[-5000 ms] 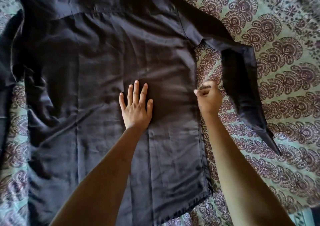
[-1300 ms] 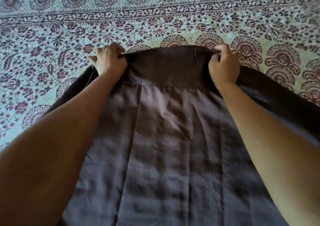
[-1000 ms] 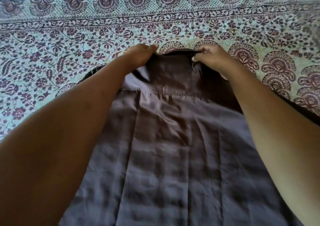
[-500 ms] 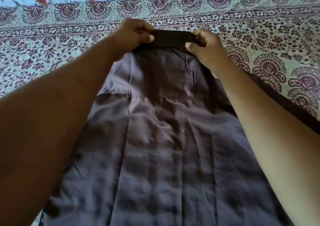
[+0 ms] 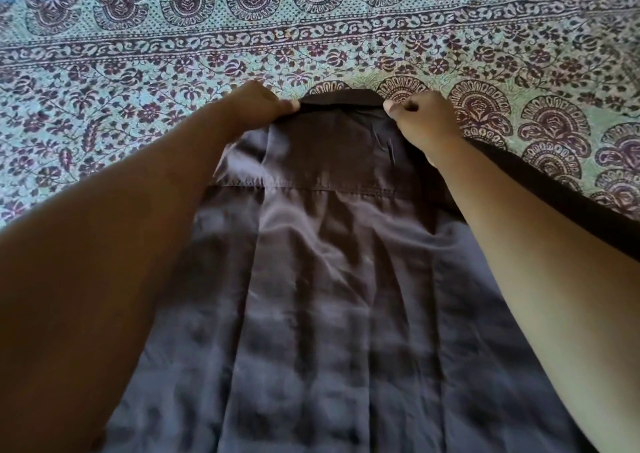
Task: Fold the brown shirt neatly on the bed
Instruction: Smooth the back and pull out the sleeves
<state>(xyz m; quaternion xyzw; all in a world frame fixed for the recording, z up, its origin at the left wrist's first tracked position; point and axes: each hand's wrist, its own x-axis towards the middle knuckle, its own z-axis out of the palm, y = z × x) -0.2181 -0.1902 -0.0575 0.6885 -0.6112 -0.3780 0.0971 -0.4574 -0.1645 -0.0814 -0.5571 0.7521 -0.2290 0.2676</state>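
The brown shirt (image 5: 329, 279) lies back-side up on the bed, spread over a patterned bedsheet (image 5: 138, 88) printed with maroon flowers and fan shapes on pale green. Its collar (image 5: 339, 100) sits at the shirt's far end, toward the sheet's bordered far edge. The left hand (image 5: 258, 106) pinches the collar's left end, and the right hand (image 5: 420, 120), curled into a loose fist, grips its right end. Both forearms reach forward over the cloth. A stitched yoke seam (image 5: 311, 187) crosses below the collar, with soft wrinkles under it. One sleeve (image 5: 554, 189) trails toward the bed's right edge.
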